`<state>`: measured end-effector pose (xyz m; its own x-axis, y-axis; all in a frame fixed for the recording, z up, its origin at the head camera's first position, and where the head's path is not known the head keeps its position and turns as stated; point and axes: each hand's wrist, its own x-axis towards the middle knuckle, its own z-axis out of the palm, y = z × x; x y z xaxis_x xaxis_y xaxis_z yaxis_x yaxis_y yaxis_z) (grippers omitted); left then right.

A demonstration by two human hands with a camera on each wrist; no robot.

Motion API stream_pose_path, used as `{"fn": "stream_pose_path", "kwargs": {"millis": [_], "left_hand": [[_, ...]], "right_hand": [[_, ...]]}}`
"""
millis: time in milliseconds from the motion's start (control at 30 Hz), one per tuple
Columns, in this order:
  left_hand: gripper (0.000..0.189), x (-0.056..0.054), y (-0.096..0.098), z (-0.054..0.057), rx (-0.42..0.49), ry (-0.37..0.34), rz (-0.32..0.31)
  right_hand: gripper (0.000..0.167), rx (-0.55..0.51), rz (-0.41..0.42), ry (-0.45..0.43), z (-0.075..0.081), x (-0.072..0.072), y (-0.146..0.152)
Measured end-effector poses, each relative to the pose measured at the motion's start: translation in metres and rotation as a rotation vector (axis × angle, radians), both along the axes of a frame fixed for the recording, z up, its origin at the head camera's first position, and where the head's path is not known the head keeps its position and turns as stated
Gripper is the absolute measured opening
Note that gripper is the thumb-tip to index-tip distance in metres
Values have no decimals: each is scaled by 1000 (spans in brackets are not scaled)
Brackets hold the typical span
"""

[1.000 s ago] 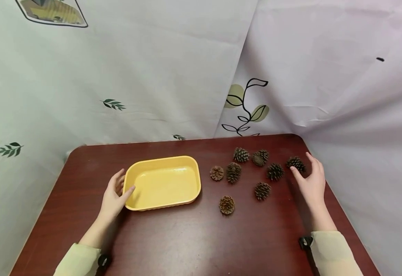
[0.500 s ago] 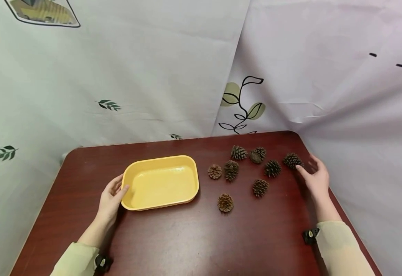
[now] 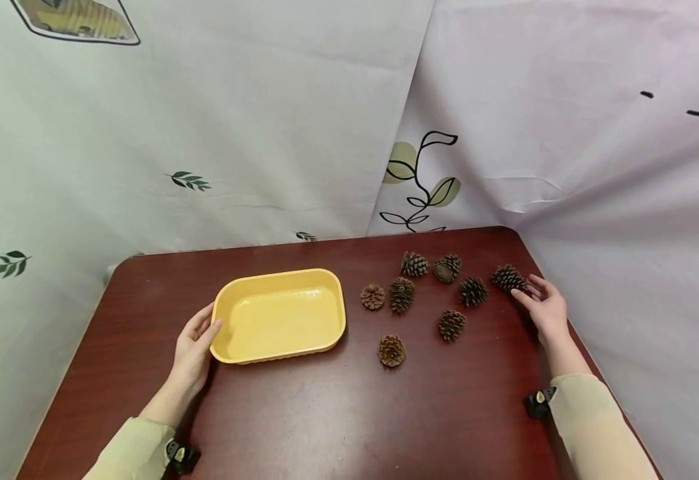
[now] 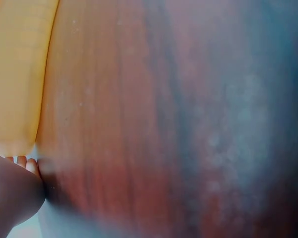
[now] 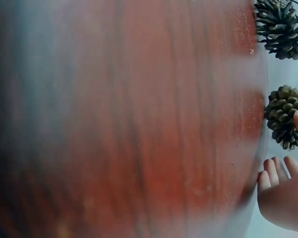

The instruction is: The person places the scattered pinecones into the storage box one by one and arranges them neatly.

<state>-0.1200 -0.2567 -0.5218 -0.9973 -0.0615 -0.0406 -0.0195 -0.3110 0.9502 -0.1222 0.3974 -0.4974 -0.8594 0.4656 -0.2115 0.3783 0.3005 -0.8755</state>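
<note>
My left hand (image 3: 191, 351) holds the left end of a shallow yellow tray (image 3: 283, 320), thumb over the rim and fingers behind the outer wall. No objects lie in the tray. In the left wrist view, the tray's side (image 4: 17, 74) meets the fingertips of that hand (image 4: 12, 191). At the far right of the table, my right hand (image 3: 547, 315) is at a dark pine cone (image 3: 507, 278), its thumb tip right at the cone's near side. The right wrist view has the thumb overlapping this pine cone (image 5: 284, 111), with the fingers of the hand (image 5: 283, 201) spread below it.
Several more pine cones lie between tray and right hand, among them a dark one (image 3: 473, 292), an upright brown one (image 3: 391, 351) and a small flat one (image 3: 373, 297). A white printed cloth (image 3: 295, 133) hangs behind the dark red table (image 3: 325, 413).
My right hand has come down beside the rightmost pine cone, its thumb and fingers drawing nearer to it. The left hand has settled its grip on the tray; the view shifted slightly.
</note>
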Motion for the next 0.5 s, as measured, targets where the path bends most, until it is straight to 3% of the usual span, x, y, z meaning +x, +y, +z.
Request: {"fn": "stream_pose_path", "kwargs": {"millis": [167,500], "left_hand": [[40,2,-2,-2,60,21,-22],[42,4,-6,-5,68,56,-52]], "right_hand": [[71,21,19,-15,-1,-3,3],[61,51,28,43,-5,-2,9]]}}
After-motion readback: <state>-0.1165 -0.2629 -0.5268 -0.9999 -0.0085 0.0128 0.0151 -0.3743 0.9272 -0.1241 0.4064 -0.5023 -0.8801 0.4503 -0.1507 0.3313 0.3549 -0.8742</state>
